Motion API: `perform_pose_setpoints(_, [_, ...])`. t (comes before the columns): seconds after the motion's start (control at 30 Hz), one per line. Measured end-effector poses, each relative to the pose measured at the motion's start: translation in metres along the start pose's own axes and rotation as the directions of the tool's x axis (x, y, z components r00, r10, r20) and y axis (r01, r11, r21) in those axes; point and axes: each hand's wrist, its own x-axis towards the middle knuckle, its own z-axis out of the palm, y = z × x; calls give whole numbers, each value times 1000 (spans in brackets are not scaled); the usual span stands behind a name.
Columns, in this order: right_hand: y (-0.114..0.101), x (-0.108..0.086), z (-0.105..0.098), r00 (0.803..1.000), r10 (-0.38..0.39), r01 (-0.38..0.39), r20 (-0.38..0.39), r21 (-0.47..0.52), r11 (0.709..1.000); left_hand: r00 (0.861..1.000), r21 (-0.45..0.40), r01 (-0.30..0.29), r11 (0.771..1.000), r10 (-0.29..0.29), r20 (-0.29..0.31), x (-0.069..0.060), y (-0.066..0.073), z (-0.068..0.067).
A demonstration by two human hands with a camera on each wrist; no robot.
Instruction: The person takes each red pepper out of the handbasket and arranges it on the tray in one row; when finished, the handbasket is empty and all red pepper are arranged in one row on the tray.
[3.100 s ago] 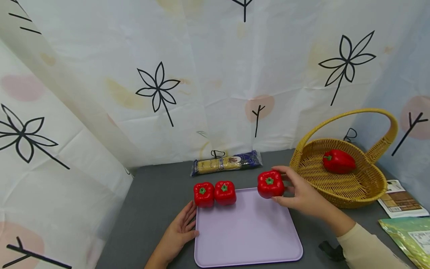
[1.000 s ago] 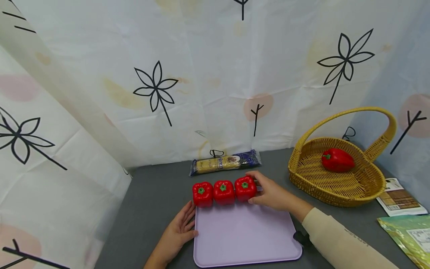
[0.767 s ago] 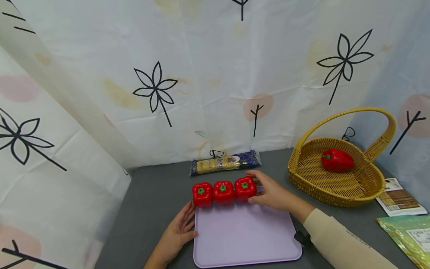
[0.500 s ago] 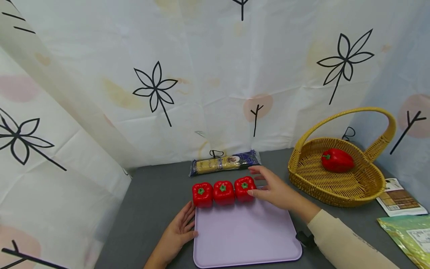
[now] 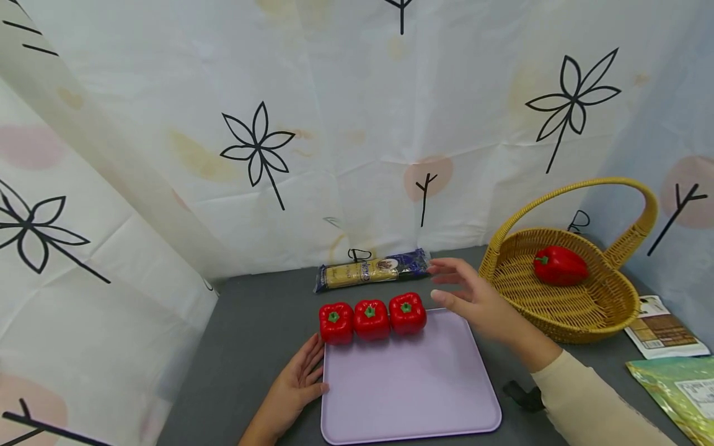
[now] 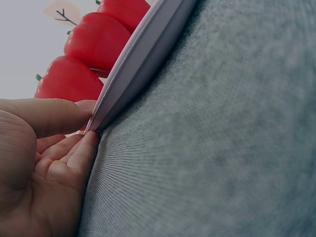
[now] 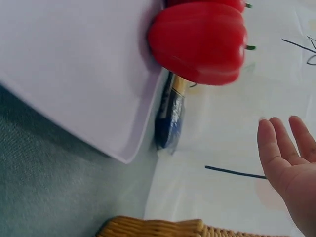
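Note:
Three red bell peppers with green stems stand in a row along the back of the lilac tray (image 5: 413, 396): a left one (image 5: 336, 323), a middle one (image 5: 372, 319) and a right one (image 5: 408, 313). My left hand (image 5: 295, 381) rests against the tray's left edge, fingers extended, thumb touching the rim; the left wrist view has the thumb (image 6: 59, 116) at that rim. To the right of the row, my right hand (image 5: 482, 303) is raised above the tray's back right corner, holding nothing. Its fingers are spread in the right wrist view, apart from the nearest pepper (image 7: 200, 42).
A yellow wicker basket (image 5: 519, 316) with a high handle stands at the right, one red pepper (image 5: 560, 266) lying in it. Behind the tray lies a pasta packet (image 5: 374, 269). A brown-and-white packet (image 5: 666, 331) and a green pouch (image 5: 683, 390) lie at the far right.
The right hand brought the third pepper left to the end of the row, released it, then drew back up and right. The left hand stays at the tray's edge.

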Motion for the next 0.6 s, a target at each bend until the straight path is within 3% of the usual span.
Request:
perform_pose_setpoints(0.4, [-9,-12,-25,981,-183,191,-71,134,972,1000,7,-2,1000,2,-13,-1,0,1])
perform_pose_setpoints(0.6, [-9,-20,-44,972,-201,220,-123,168,961,1000,5,-3,1000,3,-10,-1,2,1])
